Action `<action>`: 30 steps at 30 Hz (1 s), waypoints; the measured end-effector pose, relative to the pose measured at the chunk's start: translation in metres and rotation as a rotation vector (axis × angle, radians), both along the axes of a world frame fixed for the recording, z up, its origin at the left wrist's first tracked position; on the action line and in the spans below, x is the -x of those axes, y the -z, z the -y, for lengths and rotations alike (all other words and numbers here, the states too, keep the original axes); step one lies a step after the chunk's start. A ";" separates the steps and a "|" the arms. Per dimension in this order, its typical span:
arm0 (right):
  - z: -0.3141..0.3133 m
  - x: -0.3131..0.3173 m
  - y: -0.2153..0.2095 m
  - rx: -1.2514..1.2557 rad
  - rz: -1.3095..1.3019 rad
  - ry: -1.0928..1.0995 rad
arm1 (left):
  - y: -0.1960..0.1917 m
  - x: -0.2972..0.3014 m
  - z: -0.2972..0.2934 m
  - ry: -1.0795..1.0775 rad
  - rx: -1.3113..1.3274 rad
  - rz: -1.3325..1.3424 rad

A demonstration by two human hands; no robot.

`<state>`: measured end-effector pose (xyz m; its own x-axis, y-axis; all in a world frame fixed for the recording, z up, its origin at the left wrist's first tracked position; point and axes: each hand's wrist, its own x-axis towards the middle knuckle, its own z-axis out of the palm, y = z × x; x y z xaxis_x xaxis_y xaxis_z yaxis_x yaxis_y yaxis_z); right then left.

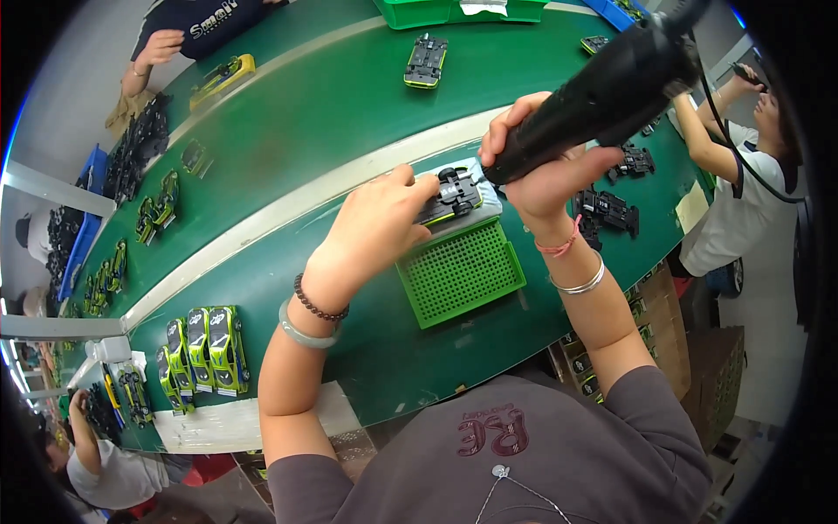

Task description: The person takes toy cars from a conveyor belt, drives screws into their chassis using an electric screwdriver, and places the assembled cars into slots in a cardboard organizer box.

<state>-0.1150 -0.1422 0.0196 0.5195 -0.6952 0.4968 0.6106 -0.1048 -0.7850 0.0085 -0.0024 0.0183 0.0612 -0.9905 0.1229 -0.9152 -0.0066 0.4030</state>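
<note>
My left hand (384,223) has its fingers closed on an upside-down toy car (456,194), black chassis facing up. The car rests on a pale blue padded block (489,203) at the middle of the bench. In my right hand (550,170) is a black electric screwdriver (602,87), gripped round its body and slanting down to the left. Its tip meets or nearly meets the car's end; contact is too small to tell. A green perforated basket (461,272) sits just in front of the block, nearer to me.
Black chassis parts (608,214) lie right of my right forearm. Several green toy cars (205,349) stand in a group at left. Another overturned car (426,61) is on the green belt beyond a white rail (305,196). Co-workers sit around, one at right (742,175); a cable hangs there.
</note>
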 end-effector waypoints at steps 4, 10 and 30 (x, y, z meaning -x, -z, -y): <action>0.002 -0.006 0.005 0.034 -0.062 -0.004 | -0.001 0.000 -0.002 -0.002 -0.027 0.007; 0.003 -0.010 0.015 0.048 -0.090 0.005 | 0.000 -0.001 -0.001 -0.003 -0.024 0.002; 0.000 -0.015 0.009 0.137 -0.305 -0.020 | 0.001 -0.004 0.000 0.033 0.038 -0.042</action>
<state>-0.0995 -0.1418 0.0108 0.6718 -0.6206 0.4043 0.3522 -0.2124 -0.9115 0.0130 -0.0022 0.0169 0.0345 -0.9868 0.1583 -0.8970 0.0393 0.4402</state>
